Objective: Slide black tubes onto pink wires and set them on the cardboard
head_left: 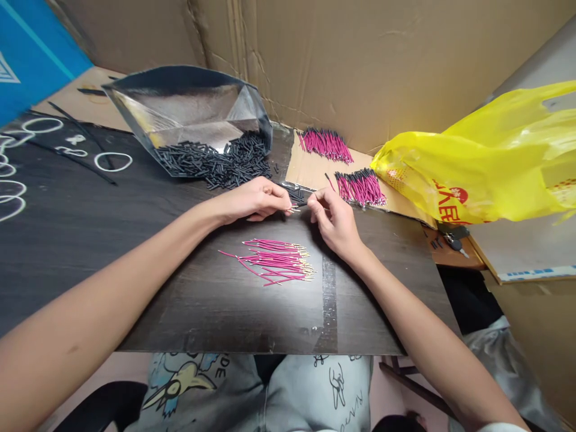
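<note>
My left hand [263,201] is closed in a pinch on a few short wires, and their bare metal ends [294,209] stick out past the fingertips. Facing it, my right hand [333,219] pinches a small black tube [303,205] that points toward those ends. Whether tube and wire touch I cannot tell. Below both hands a loose bundle of magenta wires [274,261] with gold-coloured tips lies on the dark table [225,318]. Beyond my fingers, more black tubes [294,194] lie loose.
A silver-lined bag [189,114] spills black tubes [216,162] at the back. Two groups of black-capped wires [324,145] rest on a cardboard sheet [306,169]. On the right are a yellow plastic bag [477,156] and keys [455,241]; white loops [113,162] lie left.
</note>
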### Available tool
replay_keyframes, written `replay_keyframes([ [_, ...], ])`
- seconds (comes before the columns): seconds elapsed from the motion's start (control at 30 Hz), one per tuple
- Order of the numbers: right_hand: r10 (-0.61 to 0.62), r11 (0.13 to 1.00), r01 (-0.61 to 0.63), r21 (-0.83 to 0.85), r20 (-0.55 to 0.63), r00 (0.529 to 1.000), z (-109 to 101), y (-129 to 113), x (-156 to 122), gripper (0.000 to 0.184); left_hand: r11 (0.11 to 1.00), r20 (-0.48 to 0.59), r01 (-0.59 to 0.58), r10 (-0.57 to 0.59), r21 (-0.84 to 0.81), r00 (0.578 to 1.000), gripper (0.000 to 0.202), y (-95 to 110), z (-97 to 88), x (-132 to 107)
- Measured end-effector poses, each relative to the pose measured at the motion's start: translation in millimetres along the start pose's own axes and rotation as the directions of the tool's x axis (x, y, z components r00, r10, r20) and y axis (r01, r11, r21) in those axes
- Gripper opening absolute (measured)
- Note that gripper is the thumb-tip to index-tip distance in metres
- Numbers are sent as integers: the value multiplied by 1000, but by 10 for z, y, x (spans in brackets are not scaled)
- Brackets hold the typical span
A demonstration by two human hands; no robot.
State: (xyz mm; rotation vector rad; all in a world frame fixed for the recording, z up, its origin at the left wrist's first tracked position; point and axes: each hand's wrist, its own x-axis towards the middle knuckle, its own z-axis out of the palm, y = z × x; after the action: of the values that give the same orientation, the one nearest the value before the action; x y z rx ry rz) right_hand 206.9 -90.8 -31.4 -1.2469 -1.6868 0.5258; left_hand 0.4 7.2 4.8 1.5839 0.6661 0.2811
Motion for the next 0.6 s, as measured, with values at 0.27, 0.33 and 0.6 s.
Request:
replay_keyframes([
  [0.27,240,773,-333,540,236,942,-32,-24,80,47,986,107,17,1,-168,994,21,-18,-26,-11],
  [0.33,243,732,-352,584,259,935,-30,-29,78,46,967,137,38,-4,-250,991,23,-32,-20,-6],
  [0.6,232,807,-341,482,273,934,20,-64,37,54,945,121,29,12,-326,993,21,-31,36,-5],
])
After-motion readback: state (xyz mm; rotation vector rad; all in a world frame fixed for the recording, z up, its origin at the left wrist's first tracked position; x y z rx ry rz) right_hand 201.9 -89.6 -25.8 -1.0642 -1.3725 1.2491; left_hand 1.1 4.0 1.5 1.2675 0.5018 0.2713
